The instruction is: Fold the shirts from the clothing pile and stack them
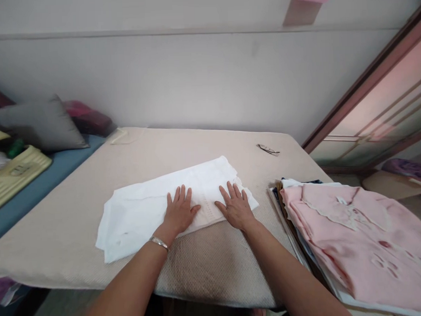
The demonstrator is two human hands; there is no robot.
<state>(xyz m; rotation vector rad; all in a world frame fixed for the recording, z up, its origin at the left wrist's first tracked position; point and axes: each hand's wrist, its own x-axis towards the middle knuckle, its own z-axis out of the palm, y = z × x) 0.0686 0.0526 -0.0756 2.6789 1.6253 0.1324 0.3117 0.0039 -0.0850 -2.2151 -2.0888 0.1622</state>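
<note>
A white garment [143, 206] lies folded flat across the beige padded table [207, 264]. My left hand [179, 210] rests palm down on its near middle, fingers spread, a metal bracelet on the wrist. My right hand [235, 205] presses flat on the garment's right end, fingers apart. Neither hand grips anything.
A stack of folded clothes topped by a pink garment [358, 236] sits at the right. A pair of glasses [268, 150] lies near the table's far right. A grey cushion [40, 125], a dark red bundle [88, 118] and a yellow ribbed object [14, 174] sit at the left.
</note>
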